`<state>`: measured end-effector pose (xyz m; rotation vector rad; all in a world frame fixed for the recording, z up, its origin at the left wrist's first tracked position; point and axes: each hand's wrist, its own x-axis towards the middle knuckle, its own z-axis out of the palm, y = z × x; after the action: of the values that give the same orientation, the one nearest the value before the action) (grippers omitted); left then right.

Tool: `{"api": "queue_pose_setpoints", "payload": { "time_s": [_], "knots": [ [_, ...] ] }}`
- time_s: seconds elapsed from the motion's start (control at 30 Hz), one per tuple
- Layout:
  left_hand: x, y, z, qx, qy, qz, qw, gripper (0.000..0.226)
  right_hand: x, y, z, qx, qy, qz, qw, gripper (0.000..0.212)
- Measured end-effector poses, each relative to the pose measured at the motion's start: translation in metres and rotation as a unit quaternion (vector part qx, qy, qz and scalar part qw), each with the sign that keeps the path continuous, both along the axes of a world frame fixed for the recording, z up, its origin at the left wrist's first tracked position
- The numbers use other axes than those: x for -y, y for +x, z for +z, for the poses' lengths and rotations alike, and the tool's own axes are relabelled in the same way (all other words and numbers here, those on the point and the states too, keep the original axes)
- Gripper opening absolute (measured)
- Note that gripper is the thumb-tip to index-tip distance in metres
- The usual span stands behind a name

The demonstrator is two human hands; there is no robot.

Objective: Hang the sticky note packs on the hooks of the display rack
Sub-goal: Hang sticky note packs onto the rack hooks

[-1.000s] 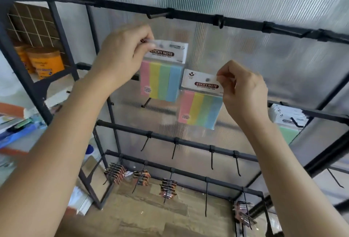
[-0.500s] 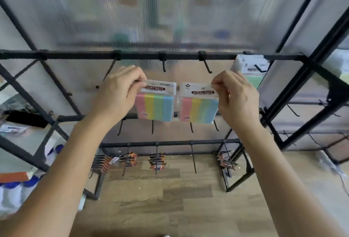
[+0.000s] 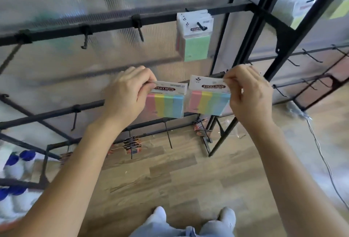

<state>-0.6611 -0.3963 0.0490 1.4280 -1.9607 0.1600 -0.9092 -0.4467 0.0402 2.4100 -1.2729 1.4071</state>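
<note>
The left hand (image 3: 128,97) pinches the header card of one sticky note pack (image 3: 166,102), and the right hand (image 3: 249,93) pinches that of a second pack (image 3: 207,101). Each clear sleeve holds pink, yellow, green and blue strips. Both packs hang side by side, nearly touching, below the hung stack (image 3: 194,36), which sits on a hook (image 3: 201,26). Another hook (image 3: 139,31) juts out left of that stack.

White bottles (image 3: 14,168) with blue caps sit far left. On the right, a cable (image 3: 321,151) trails across the wood floor (image 3: 151,176).
</note>
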Motion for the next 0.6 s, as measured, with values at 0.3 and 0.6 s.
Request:
{"api": "queue_pose_setpoints", "payload": {
  "time_s": [0.3,0.6],
  "knots": [
    [0.045,-0.145,-0.023,-0.034,0.010,0.017,0.999,0.017,0.044,-0.145,-0.015,-0.012,0.022,-0.007,1.000,0.014],
    [0.105,-0.291,-0.038,-0.038,0.039,-0.020,0.998,0.018,0.088,-0.293,-0.025,-0.027,0.023,-0.046,0.998,0.015]
  ]
}}
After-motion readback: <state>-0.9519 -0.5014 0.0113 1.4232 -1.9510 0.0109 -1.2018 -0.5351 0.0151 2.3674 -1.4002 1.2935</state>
